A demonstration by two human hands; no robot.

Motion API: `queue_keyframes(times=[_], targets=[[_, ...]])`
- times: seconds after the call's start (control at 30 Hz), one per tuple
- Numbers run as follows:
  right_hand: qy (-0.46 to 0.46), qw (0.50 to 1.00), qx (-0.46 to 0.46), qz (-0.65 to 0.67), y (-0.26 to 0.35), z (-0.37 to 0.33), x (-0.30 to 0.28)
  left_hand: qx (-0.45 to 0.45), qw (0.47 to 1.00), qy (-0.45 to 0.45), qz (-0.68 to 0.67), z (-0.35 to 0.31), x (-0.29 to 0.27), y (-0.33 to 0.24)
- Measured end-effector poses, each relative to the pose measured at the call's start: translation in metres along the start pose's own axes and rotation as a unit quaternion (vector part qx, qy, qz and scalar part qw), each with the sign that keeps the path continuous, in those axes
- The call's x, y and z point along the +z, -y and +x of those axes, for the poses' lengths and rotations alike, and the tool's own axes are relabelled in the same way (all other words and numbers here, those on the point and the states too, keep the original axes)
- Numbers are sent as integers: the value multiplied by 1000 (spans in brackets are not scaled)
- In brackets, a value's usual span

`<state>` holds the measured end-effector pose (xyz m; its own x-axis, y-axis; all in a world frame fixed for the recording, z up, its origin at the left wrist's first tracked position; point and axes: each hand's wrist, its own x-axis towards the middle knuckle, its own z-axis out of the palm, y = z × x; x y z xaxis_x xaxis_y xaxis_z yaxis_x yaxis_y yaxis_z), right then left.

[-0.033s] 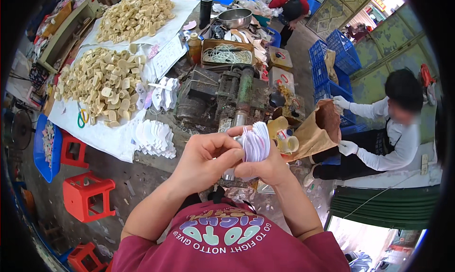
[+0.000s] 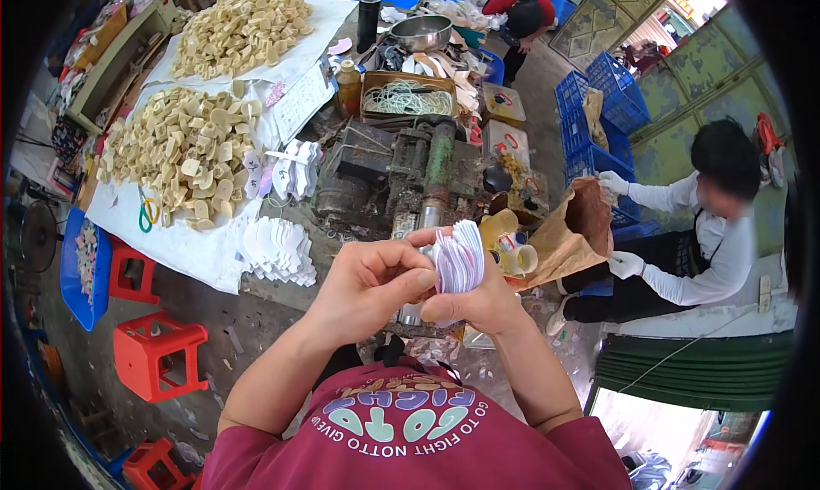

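Note:
A thick bundle of thin white cut pieces (image 2: 459, 259), with pale purple showing along its layered edges, is held upright above the bench. My right hand (image 2: 483, 300) is closed around it, thumb at the near side and fingers behind. At its left edge my left hand (image 2: 376, 281) is closed too, thumb and forefinger pinched against the pieces; its fingertips are partly hidden. Just beyond both hands stands a greasy machine (image 2: 389, 170) with a bright metal shaft. To its left lie a fanned pile of similar white pieces (image 2: 278, 249) and a tied white bundle (image 2: 296, 169).
Two heaps of beige curved pieces (image 2: 184, 153) cover the white sheet at left, near green-and-yellow-handled scissors (image 2: 148, 212). Red stools (image 2: 161, 353) stand at lower left. At right, a gloved co-worker (image 2: 709, 234) holds a brown paper sack (image 2: 564, 242) beside blue crates (image 2: 619, 93).

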<state>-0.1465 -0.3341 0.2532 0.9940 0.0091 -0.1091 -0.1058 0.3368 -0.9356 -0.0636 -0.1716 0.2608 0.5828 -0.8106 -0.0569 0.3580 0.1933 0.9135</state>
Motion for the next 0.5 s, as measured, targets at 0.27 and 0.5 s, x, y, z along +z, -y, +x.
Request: queue_keyframes(times=[0.27, 0.5], targets=[[-37, 998, 27, -40, -4, -2, -3, 2, 990, -33, 137, 2, 3, 1], [-71, 994, 15, -79, 5, -4, 5, 23, 963, -22, 269, 1, 5, -15]])
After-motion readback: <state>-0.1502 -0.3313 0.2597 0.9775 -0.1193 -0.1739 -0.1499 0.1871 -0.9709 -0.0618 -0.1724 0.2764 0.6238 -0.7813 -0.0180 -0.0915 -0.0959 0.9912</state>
